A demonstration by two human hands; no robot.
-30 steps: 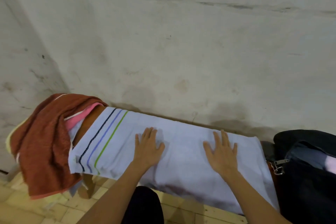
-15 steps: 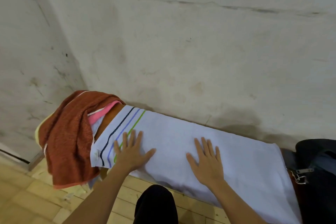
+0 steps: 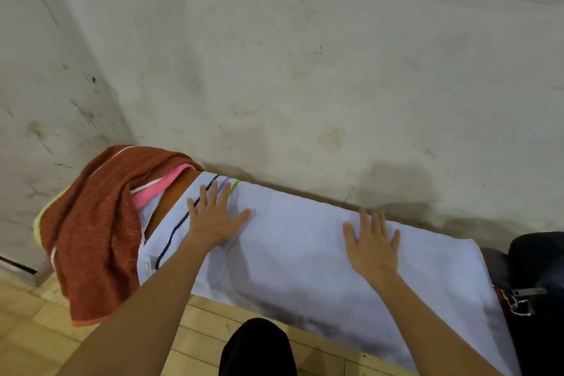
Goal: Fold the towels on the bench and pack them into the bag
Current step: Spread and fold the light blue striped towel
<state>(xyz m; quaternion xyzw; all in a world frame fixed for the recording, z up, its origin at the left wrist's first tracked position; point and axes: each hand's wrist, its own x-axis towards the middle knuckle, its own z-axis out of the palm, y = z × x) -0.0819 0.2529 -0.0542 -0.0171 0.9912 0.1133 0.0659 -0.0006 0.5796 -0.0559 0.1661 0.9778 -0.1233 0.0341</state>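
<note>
A white towel [image 3: 293, 250] with dark, blue and green stripes at its left end lies spread along the bench. My left hand [image 3: 213, 217] presses flat on its striped end, fingers straight and spread. My right hand [image 3: 374, 246] lies flat on the towel's right half, fingers straight too. At the bench's left end a rust-brown towel [image 3: 94, 223] hangs in a heap over a pink towel [image 3: 155, 191]. The dark bag [image 3: 537, 272] sits at the right end of the bench, partly out of frame.
A stained wall [image 3: 305, 70] rises directly behind the bench. Yellowish floor tiles [image 3: 36, 333] lie below. My dark-clothed knee [image 3: 258, 345] is in front of the bench. A metal zipper pull [image 3: 526, 291] hangs on the bag's near edge.
My left hand has slid left along the white towel onto its striped end. My right hand first moved left, then back right toward the bag. The view shifted slightly.
</note>
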